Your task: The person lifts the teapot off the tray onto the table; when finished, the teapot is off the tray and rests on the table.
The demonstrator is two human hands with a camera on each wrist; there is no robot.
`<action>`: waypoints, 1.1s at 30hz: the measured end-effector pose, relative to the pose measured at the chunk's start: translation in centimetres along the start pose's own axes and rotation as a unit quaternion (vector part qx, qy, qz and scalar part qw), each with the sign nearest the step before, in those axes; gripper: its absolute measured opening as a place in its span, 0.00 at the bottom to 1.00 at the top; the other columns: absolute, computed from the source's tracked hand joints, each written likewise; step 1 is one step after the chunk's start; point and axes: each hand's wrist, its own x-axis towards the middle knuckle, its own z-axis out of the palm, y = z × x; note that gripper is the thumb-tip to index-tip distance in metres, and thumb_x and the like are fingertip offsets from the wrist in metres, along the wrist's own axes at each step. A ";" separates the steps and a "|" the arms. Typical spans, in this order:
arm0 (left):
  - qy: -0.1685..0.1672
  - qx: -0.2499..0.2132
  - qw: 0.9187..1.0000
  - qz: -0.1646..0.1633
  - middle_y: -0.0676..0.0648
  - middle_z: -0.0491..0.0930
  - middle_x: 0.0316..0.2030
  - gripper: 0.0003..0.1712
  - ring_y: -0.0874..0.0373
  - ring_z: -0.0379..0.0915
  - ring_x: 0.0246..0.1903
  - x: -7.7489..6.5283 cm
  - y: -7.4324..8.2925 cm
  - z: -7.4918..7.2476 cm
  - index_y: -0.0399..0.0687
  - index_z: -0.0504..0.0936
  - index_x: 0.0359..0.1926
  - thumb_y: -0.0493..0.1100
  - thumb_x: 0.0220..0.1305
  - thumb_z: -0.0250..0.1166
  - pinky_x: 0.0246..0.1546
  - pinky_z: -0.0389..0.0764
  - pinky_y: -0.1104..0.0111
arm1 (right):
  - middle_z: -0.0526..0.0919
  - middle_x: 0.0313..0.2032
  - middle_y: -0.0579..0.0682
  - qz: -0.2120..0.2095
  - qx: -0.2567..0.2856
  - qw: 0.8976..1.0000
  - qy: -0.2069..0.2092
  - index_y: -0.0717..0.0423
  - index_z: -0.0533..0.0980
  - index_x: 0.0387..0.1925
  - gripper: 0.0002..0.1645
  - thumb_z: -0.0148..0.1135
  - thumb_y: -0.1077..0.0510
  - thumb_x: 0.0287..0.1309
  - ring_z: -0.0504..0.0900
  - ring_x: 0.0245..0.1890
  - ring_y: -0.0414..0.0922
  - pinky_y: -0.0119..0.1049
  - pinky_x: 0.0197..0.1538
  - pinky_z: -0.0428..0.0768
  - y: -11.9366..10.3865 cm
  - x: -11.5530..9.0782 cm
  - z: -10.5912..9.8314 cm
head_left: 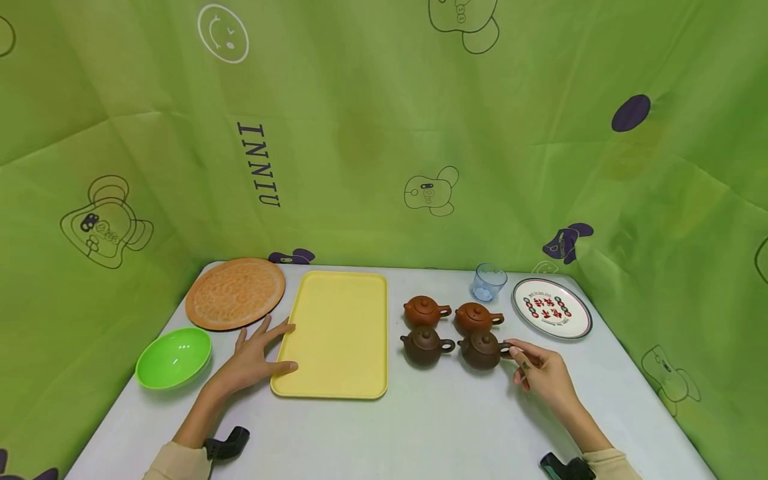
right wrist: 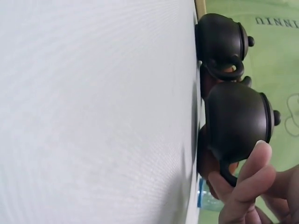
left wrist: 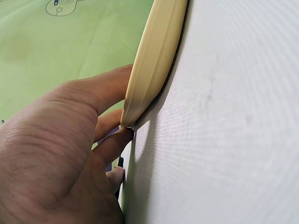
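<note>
At the left edge of a yellow rectangular tray [head_left: 336, 333], my left hand [head_left: 249, 365] has its fingers spread, with thumb and index fingertip touching the rim. In the left wrist view the fingers lie along the tray's raised side [left wrist: 156, 56]. My right hand [head_left: 545, 379] pinches the handle of a dark brown teapot [head_left: 480, 353] between thumb and fingers; the right wrist view shows this teapot [right wrist: 236, 121] upright, lid on. Left of it is a second dark brown teapot [head_left: 423, 349]. Behind stand two reddish-brown teapots, one left [head_left: 423, 311], one right [head_left: 473, 316].
A round orange-brown board [head_left: 235, 293] and a bright green bowl [head_left: 174, 359] lie on the left. A clear bluish glass [head_left: 489, 283] stands at the back right, beside a white oval plate [head_left: 552, 308] with red lettering. Green cloth [head_left: 348, 133] hangs around the white table [head_left: 420, 433].
</note>
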 end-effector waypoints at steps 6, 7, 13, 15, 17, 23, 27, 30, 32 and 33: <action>0.002 0.000 1.000 0.002 0.34 0.65 0.79 0.51 0.25 0.39 0.83 -0.1 0.0 0.0 0.47 0.74 0.75 0.59 0.54 0.81 0.77 0.27 0.25 | 0.83 0.15 0.49 0.002 -0.004 1.000 0.001 0.64 0.81 0.63 0.21 0.60 0.57 0.77 0.75 0.12 0.36 0.33 0.16 0.76 0.4 0.0 0.2; 0.002 0.000 1.000 0.001 0.34 0.65 0.79 0.51 0.25 0.39 0.83 -0.1 0.0 0.0 0.47 0.73 0.75 0.59 0.54 0.81 0.77 0.27 0.25 | 0.83 0.15 0.49 0.003 -0.005 1.000 0.002 0.65 0.81 0.63 0.21 0.60 0.57 0.77 0.75 0.12 0.36 0.33 0.16 0.76 0.4 0.0 0.3; 0.003 0.001 1.000 0.003 0.34 0.64 0.79 0.51 0.25 0.39 0.83 0.0 -0.3 0.3 0.47 0.73 0.75 0.60 0.55 0.80 0.77 0.26 0.25 | 0.83 0.15 0.48 0.004 -0.010 1.000 0.005 0.64 0.81 0.63 0.20 0.60 0.58 0.77 0.75 0.12 0.36 0.33 0.17 0.76 0.7 -0.1 0.4; 0.002 0.001 1.000 0.002 0.34 0.64 0.79 0.51 0.25 0.38 0.83 0.0 -0.3 0.2 0.46 0.73 0.75 0.60 0.54 0.80 0.77 0.26 0.25 | 0.83 0.15 0.48 0.006 -0.010 1.000 0.005 0.64 0.81 0.63 0.20 0.60 0.58 0.77 0.75 0.12 0.36 0.33 0.17 0.77 0.7 -0.1 0.4; 0.001 0.000 1.000 0.000 0.35 0.64 0.79 0.51 0.25 0.38 0.83 0.0 -0.3 0.2 0.47 0.73 0.75 0.60 0.54 0.81 0.77 0.25 0.26 | 0.83 0.15 0.48 0.009 -0.010 1.000 0.005 0.63 0.81 0.63 0.21 0.60 0.57 0.77 0.75 0.11 0.36 0.33 0.17 0.76 0.8 -0.1 0.5; -0.002 -0.003 1.000 -0.005 0.35 0.64 0.80 0.52 0.25 0.38 0.83 0.0 -0.3 0.2 0.47 0.73 0.75 0.59 0.54 0.81 0.77 0.24 0.26 | 0.83 0.15 0.49 0.016 -0.008 1.000 0.004 0.62 0.81 0.64 0.22 0.61 0.56 0.77 0.75 0.12 0.36 0.33 0.17 0.77 0.9 -0.1 0.4; -0.005 -0.006 1.000 -0.010 0.35 0.63 0.80 0.52 0.25 0.37 0.83 0.0 -0.2 0.2 0.47 0.73 0.75 0.60 0.54 0.81 0.77 0.24 0.26 | 0.84 0.15 0.49 0.019 -0.009 1.000 0.003 0.62 0.80 0.65 0.22 0.61 0.56 0.77 0.76 0.12 0.36 0.33 0.18 0.77 1.0 -0.1 0.3; -0.003 -0.003 1.000 -0.006 0.34 0.63 0.80 0.52 0.25 0.37 0.83 0.1 -0.2 0.2 0.47 0.73 0.75 0.59 0.54 0.81 0.77 0.24 0.26 | 0.84 0.16 0.48 0.023 -0.010 1.000 0.000 0.62 0.80 0.66 0.22 0.60 0.57 0.77 0.76 0.12 0.37 0.33 0.18 0.77 1.1 0.0 0.3; -0.002 -0.002 1.000 -0.005 0.34 0.63 0.80 0.51 0.25 0.37 0.83 0.2 -0.2 0.2 0.47 0.73 0.75 0.59 0.54 0.81 0.77 0.24 0.26 | 0.85 0.17 0.48 0.028 -0.008 1.000 0.000 0.62 0.79 0.66 0.23 0.60 0.57 0.77 0.76 0.12 0.38 0.33 0.18 0.77 1.2 0.0 0.3; -0.002 -0.001 1.000 -0.004 0.34 0.64 0.79 0.51 0.25 0.38 0.83 0.2 -0.2 0.3 0.47 0.73 0.75 0.59 0.54 0.81 0.77 0.24 0.26 | 0.85 0.17 0.48 0.030 -0.007 1.000 0.000 0.62 0.79 0.67 0.23 0.61 0.57 0.77 0.77 0.12 0.38 0.33 0.18 0.77 1.2 0.0 0.3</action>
